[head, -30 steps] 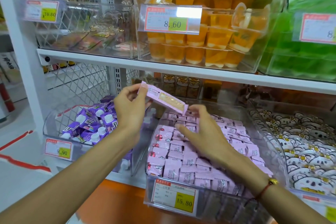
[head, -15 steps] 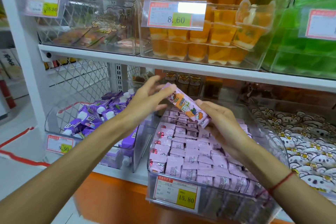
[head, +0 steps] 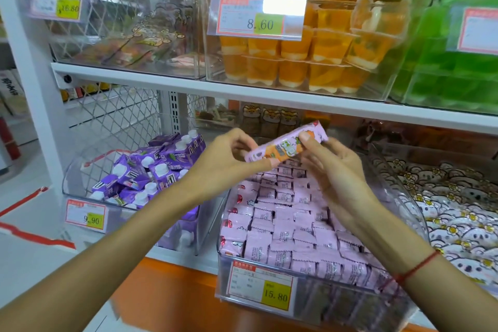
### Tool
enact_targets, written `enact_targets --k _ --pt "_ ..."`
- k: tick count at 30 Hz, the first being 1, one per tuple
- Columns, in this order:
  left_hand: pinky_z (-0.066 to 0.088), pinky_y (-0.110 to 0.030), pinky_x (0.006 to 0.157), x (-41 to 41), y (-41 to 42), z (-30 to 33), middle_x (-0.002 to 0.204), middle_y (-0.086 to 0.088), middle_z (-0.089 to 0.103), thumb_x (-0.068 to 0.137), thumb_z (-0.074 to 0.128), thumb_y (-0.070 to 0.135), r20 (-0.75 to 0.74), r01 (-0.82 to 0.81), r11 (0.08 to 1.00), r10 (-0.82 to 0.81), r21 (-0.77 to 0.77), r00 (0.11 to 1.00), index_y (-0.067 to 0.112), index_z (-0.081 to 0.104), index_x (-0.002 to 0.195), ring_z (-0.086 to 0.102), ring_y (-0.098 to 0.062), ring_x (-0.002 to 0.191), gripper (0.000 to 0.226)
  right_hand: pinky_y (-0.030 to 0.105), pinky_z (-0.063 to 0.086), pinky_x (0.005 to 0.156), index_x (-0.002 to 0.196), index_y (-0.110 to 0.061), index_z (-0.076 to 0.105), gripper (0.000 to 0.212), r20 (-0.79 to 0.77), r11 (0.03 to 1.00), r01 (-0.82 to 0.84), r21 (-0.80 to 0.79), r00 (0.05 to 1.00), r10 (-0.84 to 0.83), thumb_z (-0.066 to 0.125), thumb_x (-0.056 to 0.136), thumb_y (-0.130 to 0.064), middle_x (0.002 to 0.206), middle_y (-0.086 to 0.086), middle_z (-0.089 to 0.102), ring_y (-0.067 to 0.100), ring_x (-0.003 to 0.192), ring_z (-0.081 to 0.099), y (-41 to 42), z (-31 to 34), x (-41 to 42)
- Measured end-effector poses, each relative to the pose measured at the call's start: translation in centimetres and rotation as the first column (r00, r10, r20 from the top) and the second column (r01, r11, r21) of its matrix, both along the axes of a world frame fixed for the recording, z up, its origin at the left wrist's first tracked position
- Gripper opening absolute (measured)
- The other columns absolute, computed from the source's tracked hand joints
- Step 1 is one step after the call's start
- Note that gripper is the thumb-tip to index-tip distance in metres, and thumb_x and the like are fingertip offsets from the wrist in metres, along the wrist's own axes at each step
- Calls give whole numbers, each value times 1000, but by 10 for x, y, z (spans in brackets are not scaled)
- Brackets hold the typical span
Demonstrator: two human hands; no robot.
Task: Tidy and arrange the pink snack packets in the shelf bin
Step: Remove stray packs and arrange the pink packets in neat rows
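Note:
A clear plastic bin (head: 412, 213) on the lower shelf holds several rows of pink snack packets (head: 285, 226). Above the bin's back half I hold one pink packet (head: 285, 147) with an orange picture on its face, tilted up to the right. My left hand (head: 226, 162) pinches its lower left end between thumb and fingers. My right hand (head: 331, 167) grips its upper right end, thumb on the front. A price tag reading 15.80 (head: 260, 284) hangs on the bin's front wall.
A bin of purple cartons (head: 151, 170) stands to the left. A bin of white flower-print packets (head: 455, 210) stands to the right. The upper shelf board (head: 242, 94) runs close above my hands, carrying orange jelly cups (head: 310, 48) and green packs (head: 458, 62).
The packet was turned from its plain back to its printed face and its tilt flipped from down-right to up-right. Both hands now hold its ends, slightly higher over the bin.

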State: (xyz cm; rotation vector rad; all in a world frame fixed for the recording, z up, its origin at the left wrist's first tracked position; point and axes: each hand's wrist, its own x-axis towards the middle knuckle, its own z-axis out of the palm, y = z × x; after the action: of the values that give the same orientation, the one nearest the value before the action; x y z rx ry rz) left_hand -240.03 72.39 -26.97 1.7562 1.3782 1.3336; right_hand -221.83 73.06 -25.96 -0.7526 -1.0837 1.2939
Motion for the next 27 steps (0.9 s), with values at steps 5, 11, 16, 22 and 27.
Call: enact_targets --k 5,11,16,22,27 --pt "46 -19 81 5 -4 6 105 20 65 76 76 30 -297 89 975 -25 203 955 33 57 122 58 3 99 50 16 53 71 107 -8 65 34 121 980 61 187 989 -85 75 76 -12 99 7 73 16 92 70 -6 1 -5" --pt "49 -11 70 7 1 4 94 8 70 80 74 12 148 168 980 -183 106 972 23 59 105 67 0 79 31 26 50 91 125 -25 51 44 268 991 -81 106 962 50 66 85 -15 121 -1 63 13 111 61 3 -6 -5" --pt "49 -11 77 6 7 -3 99 5 69 78 75 11 213 94 990 -114 103 970 18 54 108 66 4 87 38 22 52 85 116 -16 57 34 541 962 -151 229 841 3 67 85 -9 109 -3 66 11 99 63 8 -25 -11" --pt "46 -9 73 -8 9 -6 97 17 65 81 74 11 107 12 951 -47 309 993 34 54 108 61 8 87 41 30 53 89 114 -19 58 32 587 943 -93 320 800 -120 68 85 -9 112 -3 65 18 106 61 20 -31 -21" --pt "53 -25 85 -20 10 -14 97 19 69 73 82 18 -60 -31 929 57 370 997 33 63 103 66 -2 90 39 34 44 92 143 -25 27 56 938 961 -202 190 327 -117 53 94 -33 145 3 39 17 118 47 27 -53 -7"
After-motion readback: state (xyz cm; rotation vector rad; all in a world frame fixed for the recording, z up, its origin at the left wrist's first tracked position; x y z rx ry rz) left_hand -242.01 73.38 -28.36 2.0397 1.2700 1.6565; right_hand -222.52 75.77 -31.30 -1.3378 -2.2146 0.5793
